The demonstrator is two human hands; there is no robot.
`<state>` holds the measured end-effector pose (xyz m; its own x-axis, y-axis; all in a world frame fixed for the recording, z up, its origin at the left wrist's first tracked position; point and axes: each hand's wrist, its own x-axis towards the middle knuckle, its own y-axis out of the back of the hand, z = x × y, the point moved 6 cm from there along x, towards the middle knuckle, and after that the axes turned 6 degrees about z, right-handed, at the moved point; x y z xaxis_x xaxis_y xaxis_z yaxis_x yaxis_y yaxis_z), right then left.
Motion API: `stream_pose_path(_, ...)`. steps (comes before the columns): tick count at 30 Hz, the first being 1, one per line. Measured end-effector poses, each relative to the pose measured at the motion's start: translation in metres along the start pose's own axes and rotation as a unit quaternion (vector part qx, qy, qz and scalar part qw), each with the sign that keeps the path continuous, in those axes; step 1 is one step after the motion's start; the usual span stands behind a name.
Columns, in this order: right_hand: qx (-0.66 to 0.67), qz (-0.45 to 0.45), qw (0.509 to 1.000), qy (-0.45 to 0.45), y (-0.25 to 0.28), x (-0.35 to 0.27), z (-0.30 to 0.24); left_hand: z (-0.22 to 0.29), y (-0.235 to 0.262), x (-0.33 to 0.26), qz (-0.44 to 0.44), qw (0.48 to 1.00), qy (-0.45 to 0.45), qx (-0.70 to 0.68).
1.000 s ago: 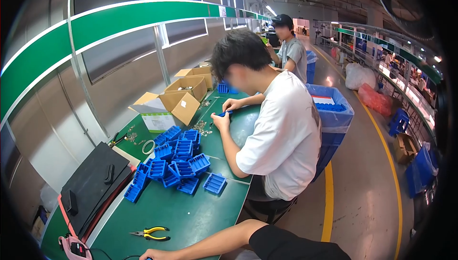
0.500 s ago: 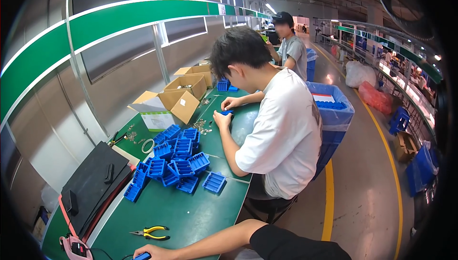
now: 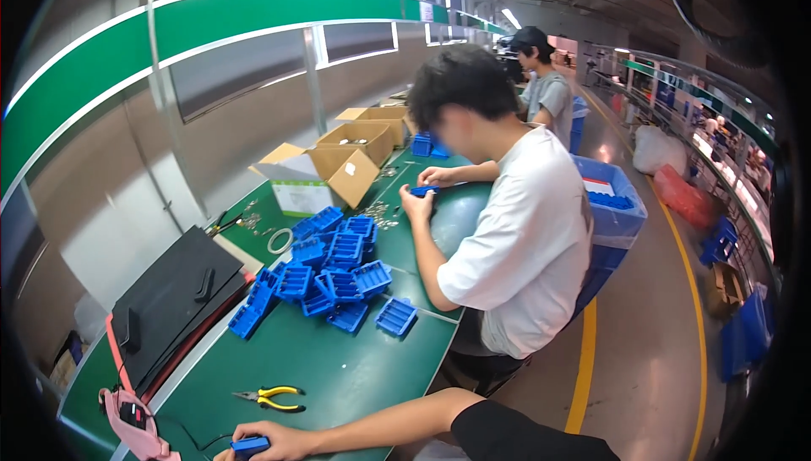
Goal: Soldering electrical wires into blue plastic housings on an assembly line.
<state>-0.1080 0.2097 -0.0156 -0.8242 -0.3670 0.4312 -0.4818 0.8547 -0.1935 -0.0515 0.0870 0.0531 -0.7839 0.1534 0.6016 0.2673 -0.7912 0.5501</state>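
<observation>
Since a second ago: right hand (image 3: 274, 442) has closed around a small blue part (image 3: 251, 445) at the lower edge of the green surface (image 3: 338, 376); before, it lay there with nothing visible in it.
Right grip: fingers curled shut on the blue part, low on the surface.
Left hand: out of view.
Nearby: yellow-handled pliers (image 3: 270, 396) just beyond; heap of blue trays (image 3: 334, 271) farther up.
Co-worker: seated person's hands (image 3: 420, 199) hold another blue piece.

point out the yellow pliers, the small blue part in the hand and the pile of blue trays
yellow pliers (image 3: 272, 397), head view, on the yellow handles
small blue part (image 3: 250, 445), head view, on its top face
pile of blue trays (image 3: 331, 265), head view, on a middle tray
</observation>
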Motion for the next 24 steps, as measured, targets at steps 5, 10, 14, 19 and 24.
stream_pose_path(5,-0.041,0.039,0.998,0.007,-0.001,-0.003,-0.016,-0.003,0.004,-0.005,-0.008,1.000,-0.012,0.016)
stream_pose_path(10,-0.046,0.050,0.998,0.008,0.002,-0.005,-0.021,-0.002,0.001,-0.002,-0.016,1.000,0.000,0.026)
stream_pose_path(14,-0.037,0.046,0.998,0.005,0.002,-0.003,-0.018,-0.008,0.000,-0.003,-0.010,0.999,-0.025,0.035)
stream_pose_path(19,-0.053,0.048,0.997,-0.013,0.001,-0.004,-0.030,-0.009,0.003,-0.003,-0.006,0.998,-0.052,0.032)
stream_pose_path(24,-0.055,0.056,0.997,-0.017,0.002,-0.006,-0.032,-0.007,0.002,-0.004,0.009,0.998,-0.055,0.034)
